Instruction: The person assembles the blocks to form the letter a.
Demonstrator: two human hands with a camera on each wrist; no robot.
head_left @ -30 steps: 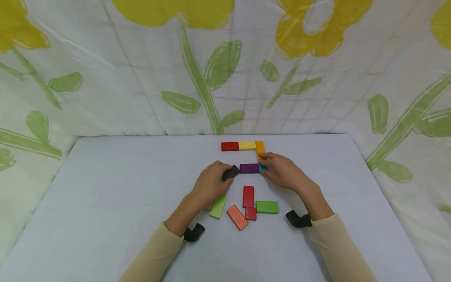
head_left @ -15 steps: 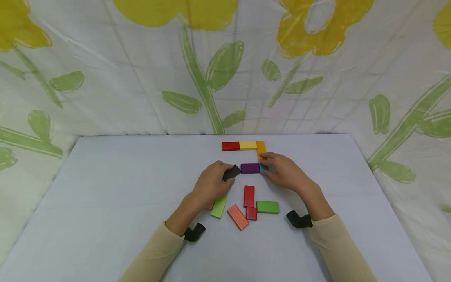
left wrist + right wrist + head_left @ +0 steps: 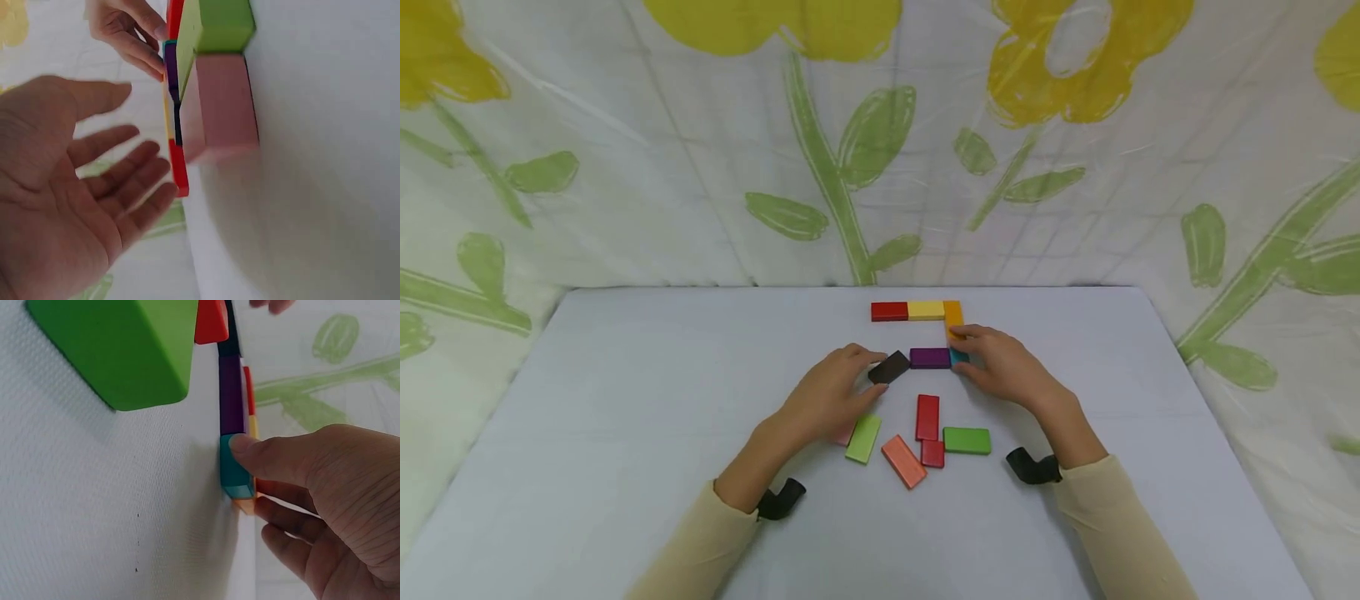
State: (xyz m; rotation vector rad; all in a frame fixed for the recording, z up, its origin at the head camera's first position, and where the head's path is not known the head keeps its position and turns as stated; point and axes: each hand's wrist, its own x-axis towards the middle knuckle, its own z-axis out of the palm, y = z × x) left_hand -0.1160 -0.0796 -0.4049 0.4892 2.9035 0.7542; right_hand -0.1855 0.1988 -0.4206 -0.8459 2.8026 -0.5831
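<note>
My left hand (image 3: 831,396) is spread beside a black block (image 3: 889,368), fingers apart and holding nothing. That block lies slanted, its far right corner at the left end of a purple block (image 3: 929,358). At the purple block's right end is a small teal block (image 3: 235,459), which my right hand (image 3: 1007,362) pinches, thumb on its near face and fingers behind. Just beyond, an orange block (image 3: 952,315) runs away from me, partly covered by the right fingers. It meets a yellow block (image 3: 925,310), with a red block (image 3: 889,312) at the row's left end.
Nearer me lie a pink block (image 3: 225,106), a light green block (image 3: 863,439), a salmon block (image 3: 904,462), a long red block (image 3: 927,417), a small red block (image 3: 932,454) and a green block (image 3: 967,440). A flowered curtain (image 3: 700,208) hangs behind the white table (image 3: 662,375).
My left hand has let go of the black block and drawn back a little to the left, its fingers opening. The right hand stays at the teal block.
</note>
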